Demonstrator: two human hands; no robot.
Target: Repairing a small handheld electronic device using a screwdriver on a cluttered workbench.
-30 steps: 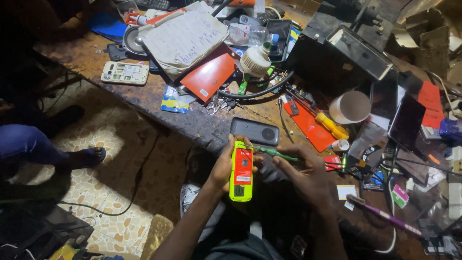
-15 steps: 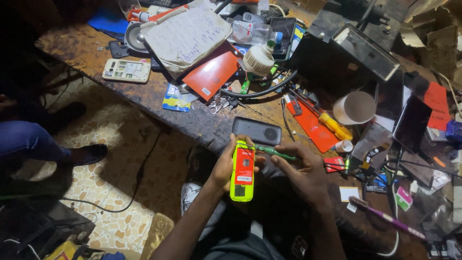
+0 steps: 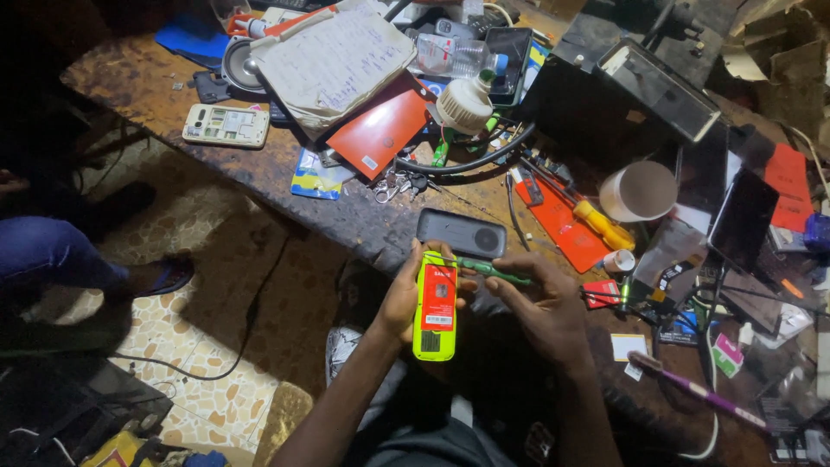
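So left hand (image 3: 399,298) grips the yellow-green phone (image 3: 435,311), back cover off; right hand (image 3: 540,303) pinches a green screwdriver (image 3: 491,270) at its top, screws apparently not out yet.

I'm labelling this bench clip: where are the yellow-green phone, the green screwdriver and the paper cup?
yellow-green phone (image 3: 435,316), head view, middle of its open back.
green screwdriver (image 3: 493,271), head view, on its handle.
paper cup (image 3: 638,190), head view, its open mouth.

Both forearms raised from the bottom edge, angled up toward the middle, wrists close together. Left hand (image 3: 399,298) turned palm inward, fingers and thumb wrapped in a firm grip, thumb lying across the top. Right hand (image 3: 543,304) just beside it, palm down, fingers curled, thumb and forefinger pinched shut, pointing left.
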